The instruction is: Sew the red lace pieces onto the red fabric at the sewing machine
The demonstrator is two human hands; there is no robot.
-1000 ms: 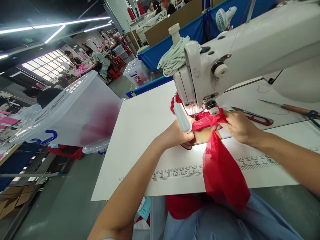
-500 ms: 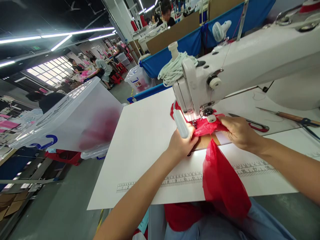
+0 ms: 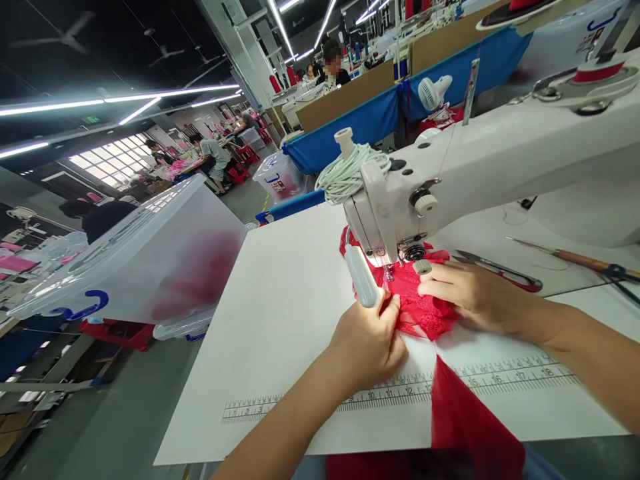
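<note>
Red lace fabric [image 3: 424,308] lies bunched on the white table under the needle area of a white sewing machine [image 3: 480,160]. My left hand [image 3: 373,340] is closed on the fabric's left edge, thumb and finger pinched together in front of the presser foot. Close to the machine head, my right hand [image 3: 475,297] grips the fabric's right side with bent fingers. A small grey work lamp [image 3: 363,277] partly covers the left fingertips. Sheer red cloth [image 3: 465,417] hangs over the table's front edge, joined to the lace by a thin strand.
Thread snips [image 3: 500,270] and a wooden-handled pointed tool [image 3: 575,257] lie right of my right hand. A printed ruler [image 3: 520,377] runs along the table front. Pale green cord [image 3: 350,175] is coiled on the machine head. A translucent bin [image 3: 165,267] stands left.
The lace has come towards me and spread out, covering the brown patch seen before. My right hand has shifted from pulling at the side to resting on the fabric. The view has tilted up.
</note>
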